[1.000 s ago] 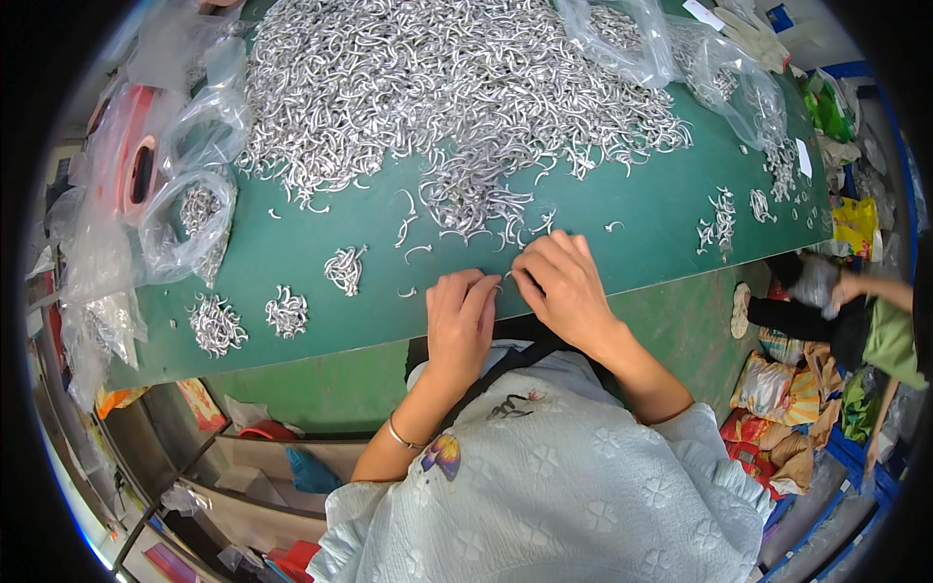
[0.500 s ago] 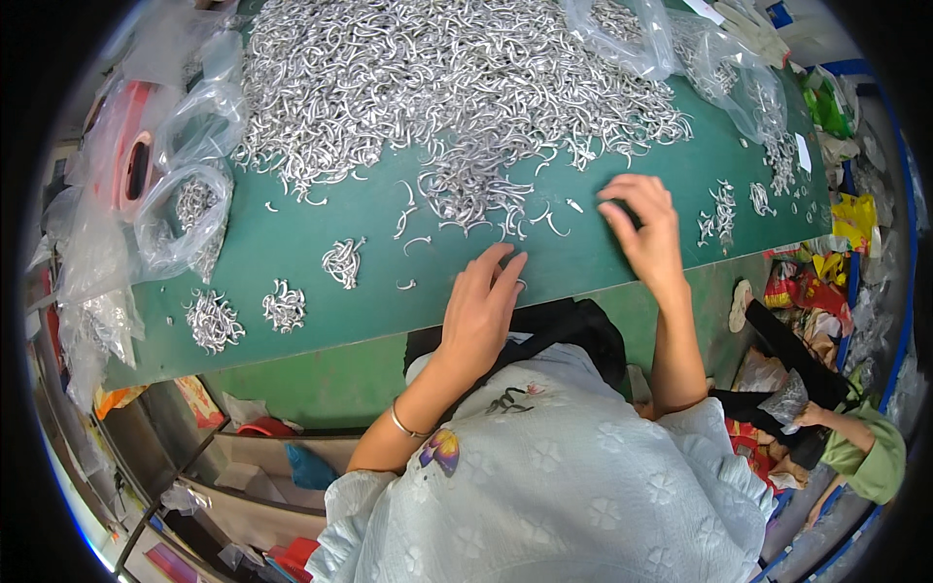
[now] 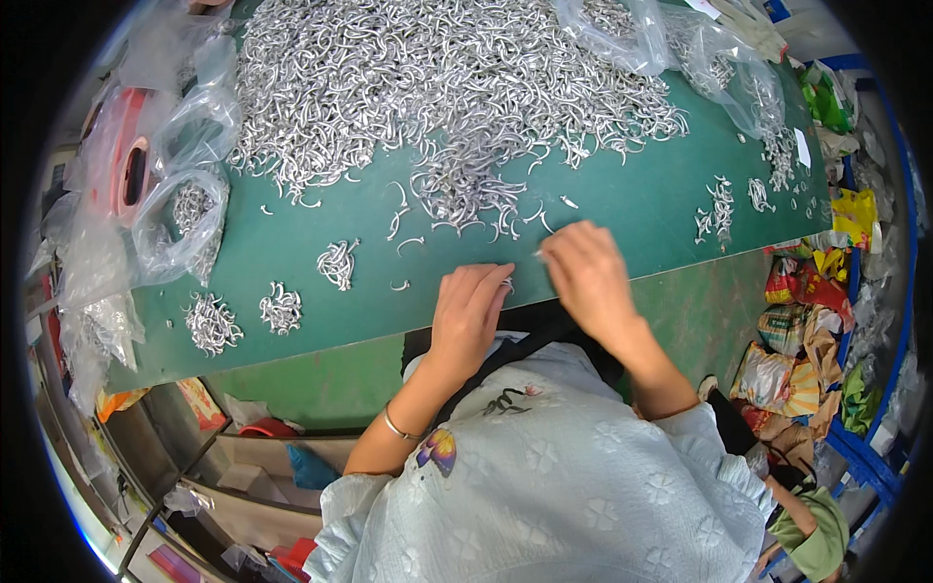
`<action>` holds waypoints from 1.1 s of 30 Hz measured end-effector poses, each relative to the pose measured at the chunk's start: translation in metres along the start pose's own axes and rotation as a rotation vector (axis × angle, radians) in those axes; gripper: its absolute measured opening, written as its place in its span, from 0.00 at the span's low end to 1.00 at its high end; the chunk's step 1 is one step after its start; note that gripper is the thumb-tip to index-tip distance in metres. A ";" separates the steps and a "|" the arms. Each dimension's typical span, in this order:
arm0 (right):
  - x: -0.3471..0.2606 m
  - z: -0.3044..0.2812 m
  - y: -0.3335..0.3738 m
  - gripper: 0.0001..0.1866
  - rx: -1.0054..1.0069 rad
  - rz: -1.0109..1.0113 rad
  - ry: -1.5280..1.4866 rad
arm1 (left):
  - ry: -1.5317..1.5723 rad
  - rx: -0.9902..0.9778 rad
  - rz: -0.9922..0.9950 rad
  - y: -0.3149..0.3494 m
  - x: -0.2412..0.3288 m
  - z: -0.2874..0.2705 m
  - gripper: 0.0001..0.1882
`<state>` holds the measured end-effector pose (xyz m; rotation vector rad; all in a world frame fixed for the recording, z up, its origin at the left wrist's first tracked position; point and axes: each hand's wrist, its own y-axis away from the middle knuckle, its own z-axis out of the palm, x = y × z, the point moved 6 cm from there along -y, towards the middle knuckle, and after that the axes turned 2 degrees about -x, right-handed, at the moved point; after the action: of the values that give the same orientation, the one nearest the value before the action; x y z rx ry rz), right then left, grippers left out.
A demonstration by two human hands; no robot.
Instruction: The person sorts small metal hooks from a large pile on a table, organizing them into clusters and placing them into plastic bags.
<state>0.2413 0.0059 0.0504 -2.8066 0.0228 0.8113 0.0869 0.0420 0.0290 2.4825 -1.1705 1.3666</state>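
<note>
Close to the table's near edge, my left hand (image 3: 466, 313) is closed, with a small curved silver metal piece (image 3: 508, 284) showing at its fingertips. To its right, my right hand (image 3: 589, 282) is slightly blurred; its fingers come together on a tiny silvery piece (image 3: 539, 256), mostly hidden. Beyond both hands, a small heap (image 3: 465, 189) of such curved pieces spills off a large pile (image 3: 418, 73). A few single pieces (image 3: 411, 243) lie scattered left of the heap. Further left are several small clusters (image 3: 338, 264) of pieces.
Clear plastic bags (image 3: 180, 228) and a red-and-pink object (image 3: 131, 165) stand at the left of the green table (image 3: 622, 219). More bags (image 3: 719, 83) and small clusters (image 3: 719, 212) lie at the right. Another person in a green sleeve (image 3: 814, 530) is low at the right.
My right hand has swung left and nearer, toward my left hand, and its fingers have come together. My left hand has drawn back slightly. The other person has shifted lower.
</note>
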 end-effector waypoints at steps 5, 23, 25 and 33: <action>0.009 -0.002 -0.006 0.05 0.217 0.186 -0.362 | 0.104 0.051 -0.127 0.003 -0.007 0.001 0.24; 0.013 -0.019 -0.003 0.05 0.088 0.023 -0.115 | -0.031 -0.051 0.029 0.000 0.001 -0.007 0.14; 0.001 -0.012 -0.004 0.06 0.055 0.036 -0.033 | -0.035 -0.046 0.014 0.005 -0.001 -0.010 0.14; 0.003 -0.011 -0.011 0.08 0.086 0.055 0.018 | -0.065 -0.043 -0.039 0.006 0.001 -0.012 0.15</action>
<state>0.2508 0.0139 0.0601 -2.7433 0.1358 0.7778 0.0749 0.0420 0.0353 2.5240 -1.1448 1.2468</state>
